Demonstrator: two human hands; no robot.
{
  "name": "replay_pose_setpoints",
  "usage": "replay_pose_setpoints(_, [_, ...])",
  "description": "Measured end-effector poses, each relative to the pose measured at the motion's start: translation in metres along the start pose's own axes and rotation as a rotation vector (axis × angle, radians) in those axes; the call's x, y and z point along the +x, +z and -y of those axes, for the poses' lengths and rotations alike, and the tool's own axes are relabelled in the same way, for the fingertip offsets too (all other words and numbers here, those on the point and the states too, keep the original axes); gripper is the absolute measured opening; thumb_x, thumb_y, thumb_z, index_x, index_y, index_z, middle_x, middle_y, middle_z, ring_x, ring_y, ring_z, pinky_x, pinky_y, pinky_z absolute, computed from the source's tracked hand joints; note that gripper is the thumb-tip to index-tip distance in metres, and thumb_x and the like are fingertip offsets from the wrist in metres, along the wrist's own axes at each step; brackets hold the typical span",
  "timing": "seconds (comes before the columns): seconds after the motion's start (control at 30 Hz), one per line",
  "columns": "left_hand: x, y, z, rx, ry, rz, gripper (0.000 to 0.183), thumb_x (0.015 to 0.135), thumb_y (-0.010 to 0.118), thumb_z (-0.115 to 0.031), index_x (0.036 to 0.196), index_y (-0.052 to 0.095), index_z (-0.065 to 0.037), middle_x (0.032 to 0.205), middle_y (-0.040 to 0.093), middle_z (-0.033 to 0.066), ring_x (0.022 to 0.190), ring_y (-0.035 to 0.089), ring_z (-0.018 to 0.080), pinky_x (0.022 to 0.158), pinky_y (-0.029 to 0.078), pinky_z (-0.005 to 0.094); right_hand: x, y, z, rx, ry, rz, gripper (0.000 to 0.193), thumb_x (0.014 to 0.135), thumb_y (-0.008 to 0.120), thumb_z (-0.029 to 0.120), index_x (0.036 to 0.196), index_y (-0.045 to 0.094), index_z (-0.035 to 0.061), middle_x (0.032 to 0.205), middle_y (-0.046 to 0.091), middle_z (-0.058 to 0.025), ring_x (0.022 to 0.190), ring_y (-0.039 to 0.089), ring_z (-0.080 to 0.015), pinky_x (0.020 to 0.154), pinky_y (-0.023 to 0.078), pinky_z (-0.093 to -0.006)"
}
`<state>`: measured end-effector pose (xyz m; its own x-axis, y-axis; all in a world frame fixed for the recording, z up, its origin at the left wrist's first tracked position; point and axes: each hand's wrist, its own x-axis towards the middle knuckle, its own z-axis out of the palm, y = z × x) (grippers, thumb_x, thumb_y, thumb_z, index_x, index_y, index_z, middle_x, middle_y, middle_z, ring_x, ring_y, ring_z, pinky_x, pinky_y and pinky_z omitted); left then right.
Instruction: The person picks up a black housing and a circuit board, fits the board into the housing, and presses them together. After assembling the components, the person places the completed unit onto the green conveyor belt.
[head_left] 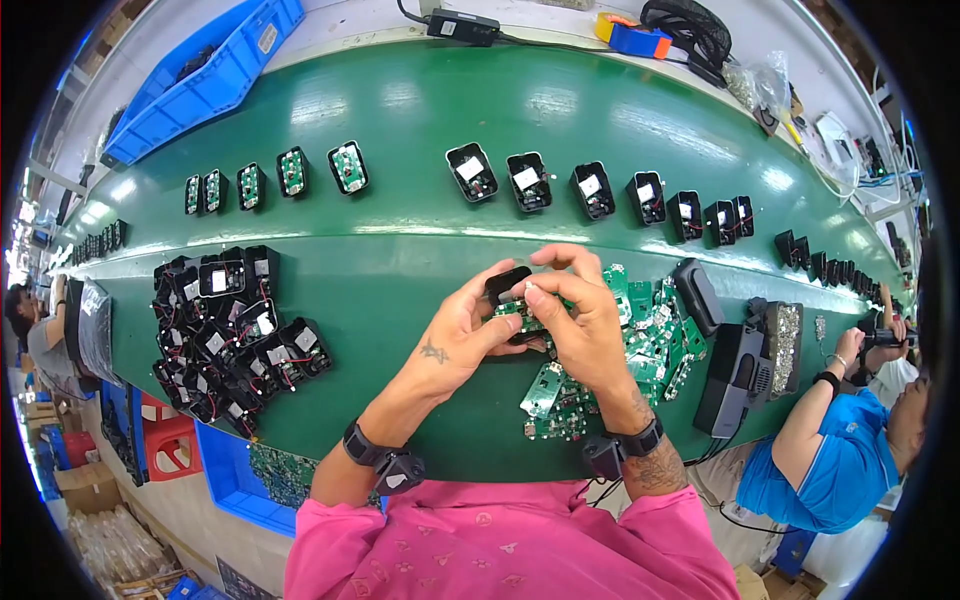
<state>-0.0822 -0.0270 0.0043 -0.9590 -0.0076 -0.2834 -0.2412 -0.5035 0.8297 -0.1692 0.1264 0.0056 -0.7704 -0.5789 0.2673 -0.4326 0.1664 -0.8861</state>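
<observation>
My left hand is closed around a small black plastic housing, held just above the green table. A green circuit board sits at the near side of the housing, under my left thumb. Over it, my right hand has its thumb and forefinger drawn together near a small whitish spot; what they pinch is too small to make out. Loose green circuit boards lie piled beside and under my right hand. To the left is a heap of black housings with white parts and red wires inside.
Housings with boards and open housings stand in a row across the green table. A blue bin is at the far left. A dark grey device stands right, near a person in blue.
</observation>
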Motion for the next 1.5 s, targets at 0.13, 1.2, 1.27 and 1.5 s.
replay_pose_setpoints(0.13, [0.000, 0.001, 0.014, 0.102, 0.162, -0.185, 0.066, 0.094, 0.058, -0.003, 0.153, 0.028, -0.003, 0.129, 0.053, 0.0094, 0.113, 0.056, 0.0164, 0.090, 0.057, 0.0348, 0.000, 0.009, 0.006, -0.433, -0.337, -0.198, 0.003, 0.088, 0.068, 0.005, 0.089, 0.067, 0.0023, 0.088, 0.056, -0.0100, 0.082, 0.056, -0.0256, 0.063, 0.043, -0.0378])
replay_pose_setpoints(1.2, [-0.004, -0.003, 0.007, 0.619, 0.453, -0.262, 0.064, 0.093, 0.057, 0.001, 0.152, 0.033, -0.006, 0.116, 0.062, 0.0149, 0.096, 0.067, 0.0183, 0.079, 0.057, 0.0299, -0.001, 0.008, 0.007, -0.164, -0.032, 0.094, 0.008, 0.089, 0.064, 0.004, 0.087, 0.063, -0.0038, 0.072, 0.060, -0.0116, 0.060, 0.059, -0.0236, 0.055, 0.044, -0.0352])
replay_pose_setpoints(1.27, [-0.003, -0.001, 0.001, 0.434, 0.412, -0.279, 0.062, 0.093, 0.058, 0.000, 0.151, 0.035, -0.006, 0.116, 0.062, 0.0155, 0.095, 0.068, 0.0189, 0.079, 0.057, 0.0302, -0.001, 0.006, 0.015, -0.149, 0.011, 0.094, 0.009, 0.090, 0.064, 0.005, 0.091, 0.064, -0.0040, 0.073, 0.062, -0.0103, 0.058, 0.059, -0.0186, 0.053, 0.043, -0.0336])
replay_pose_setpoints(1.5, [-0.006, -0.005, -0.013, 0.187, 0.210, -0.131, 0.060, 0.087, 0.063, 0.005, 0.144, 0.045, -0.006, 0.124, 0.057, 0.0140, 0.087, 0.071, 0.0205, 0.070, 0.060, 0.0260, -0.001, 0.003, -0.001, 0.258, 0.408, 0.085, 0.016, 0.094, 0.066, 0.008, 0.104, 0.063, -0.0040, 0.077, 0.066, -0.0031, 0.064, 0.061, -0.0068, 0.055, 0.048, -0.0212])
